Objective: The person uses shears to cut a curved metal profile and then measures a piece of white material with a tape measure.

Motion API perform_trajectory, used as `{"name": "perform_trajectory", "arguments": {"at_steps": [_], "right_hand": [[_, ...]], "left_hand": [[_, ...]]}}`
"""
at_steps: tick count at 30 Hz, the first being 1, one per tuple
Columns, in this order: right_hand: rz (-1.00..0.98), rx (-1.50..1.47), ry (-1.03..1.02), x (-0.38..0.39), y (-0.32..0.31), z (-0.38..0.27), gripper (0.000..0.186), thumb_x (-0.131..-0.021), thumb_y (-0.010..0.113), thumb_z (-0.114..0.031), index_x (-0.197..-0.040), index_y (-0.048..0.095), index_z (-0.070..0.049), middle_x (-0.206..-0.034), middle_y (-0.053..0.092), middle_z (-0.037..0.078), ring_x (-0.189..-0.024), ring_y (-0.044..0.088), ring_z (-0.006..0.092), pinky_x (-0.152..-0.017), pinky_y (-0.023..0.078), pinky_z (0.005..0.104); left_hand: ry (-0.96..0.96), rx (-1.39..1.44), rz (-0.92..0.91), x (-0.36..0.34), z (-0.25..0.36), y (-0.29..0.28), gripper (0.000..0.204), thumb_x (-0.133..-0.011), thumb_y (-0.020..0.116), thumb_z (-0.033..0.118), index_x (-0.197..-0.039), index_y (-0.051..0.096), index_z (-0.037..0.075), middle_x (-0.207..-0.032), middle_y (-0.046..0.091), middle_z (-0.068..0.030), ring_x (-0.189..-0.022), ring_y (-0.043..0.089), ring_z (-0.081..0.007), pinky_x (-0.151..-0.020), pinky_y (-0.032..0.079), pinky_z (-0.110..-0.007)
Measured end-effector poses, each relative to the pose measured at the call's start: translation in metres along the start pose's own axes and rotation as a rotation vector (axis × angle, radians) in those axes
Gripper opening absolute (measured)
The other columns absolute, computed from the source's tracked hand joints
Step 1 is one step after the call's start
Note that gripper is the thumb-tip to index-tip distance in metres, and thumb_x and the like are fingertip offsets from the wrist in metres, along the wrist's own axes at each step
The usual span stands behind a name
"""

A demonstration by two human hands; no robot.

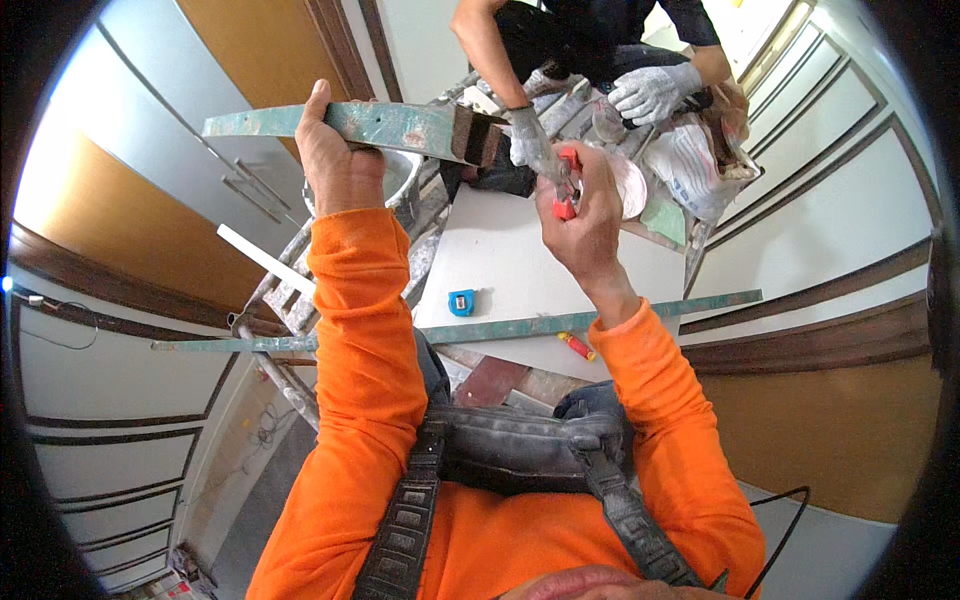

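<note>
My left hand (pixel 340 165) is wrapped round a worn green metal channel (pixel 400 125), raised at the left; its open, dark end points toward the middle. In my right hand (pixel 590 225) is a red-handled hand tool (pixel 565 205) that looks like pliers or snips, its jaws partly hidden by my fingers. It is apart from the channel. Beneath lies a white board (pixel 490 245) with a blue tape measure (pixel 461 302) on it. A long green metal strip (pixel 540 326) crosses the board's near part, and a small red-and-yellow tool (pixel 576 346) lies beside the strip.
Opposite me a person has one gloved hand (pixel 533 145) close to my right hand and another (pixel 655 95) farther right. Filled white sacks (pixel 690 165) and debris lie around them. A bucket (pixel 403 185) stands behind my left forearm. Panelled walls (pixel 830 270) flank both sides.
</note>
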State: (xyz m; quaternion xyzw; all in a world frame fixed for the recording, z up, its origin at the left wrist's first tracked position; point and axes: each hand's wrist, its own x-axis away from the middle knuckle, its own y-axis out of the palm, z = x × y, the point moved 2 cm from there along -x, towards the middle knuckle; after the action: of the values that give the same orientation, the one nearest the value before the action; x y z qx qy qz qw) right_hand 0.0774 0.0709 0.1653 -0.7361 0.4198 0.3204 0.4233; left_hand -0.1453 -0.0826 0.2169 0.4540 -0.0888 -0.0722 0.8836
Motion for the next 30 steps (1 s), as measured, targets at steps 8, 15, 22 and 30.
{"name": "perform_trajectory", "arguments": {"at_steps": [8,15,22,30], "right_hand": [[-0.035,0.047,0.057,-0.003,0.004,0.005,0.042,-0.078,0.076,-0.008,-0.115,0.057,-0.005,-0.097,0.062,0.014,-0.089,0.063,0.0338,-0.08,0.049,0.0448],[-0.075,0.015,0.042,-0.005,0.005,-0.001,0.033,-0.087,0.073,-0.012,-0.115,0.058,-0.003,-0.097,0.061,0.015,-0.085,0.063,0.0309,-0.078,0.051,0.0399],[-0.064,0.011,0.085,-0.004,0.009,-0.001,0.036,-0.081,0.075,-0.013,-0.112,0.058,-0.005,-0.092,0.064,0.012,-0.083,0.066,0.0328,-0.073,0.051,0.0446],[-0.016,-0.014,0.043,-0.006,0.012,0.0,0.033,-0.08,0.075,-0.013,-0.107,0.059,-0.004,-0.086,0.065,0.014,-0.077,0.069,0.0325,-0.067,0.054,0.0421]], "left_hand": [[0.015,-0.108,0.17,0.008,-0.005,0.005,0.027,-0.096,0.066,0.018,-0.109,0.052,-0.001,-0.085,0.057,-0.0124,-0.066,0.062,-0.0291,-0.065,0.058,-0.049],[0.104,-0.15,0.192,0.013,-0.005,0.009,0.03,-0.097,0.063,0.017,-0.11,0.052,-0.007,-0.086,0.056,-0.0146,-0.069,0.064,-0.0307,-0.06,0.058,-0.051],[0.18,-0.2,0.187,0.028,-0.003,0.018,0.027,-0.097,0.062,0.015,-0.107,0.054,-0.008,-0.085,0.056,-0.0129,-0.067,0.064,-0.0285,-0.059,0.058,-0.049],[0.176,-0.251,0.166,0.033,-0.001,0.019,0.027,-0.098,0.062,0.016,-0.107,0.055,-0.008,-0.085,0.056,-0.012,-0.066,0.064,-0.0263,-0.059,0.059,-0.046]]}}
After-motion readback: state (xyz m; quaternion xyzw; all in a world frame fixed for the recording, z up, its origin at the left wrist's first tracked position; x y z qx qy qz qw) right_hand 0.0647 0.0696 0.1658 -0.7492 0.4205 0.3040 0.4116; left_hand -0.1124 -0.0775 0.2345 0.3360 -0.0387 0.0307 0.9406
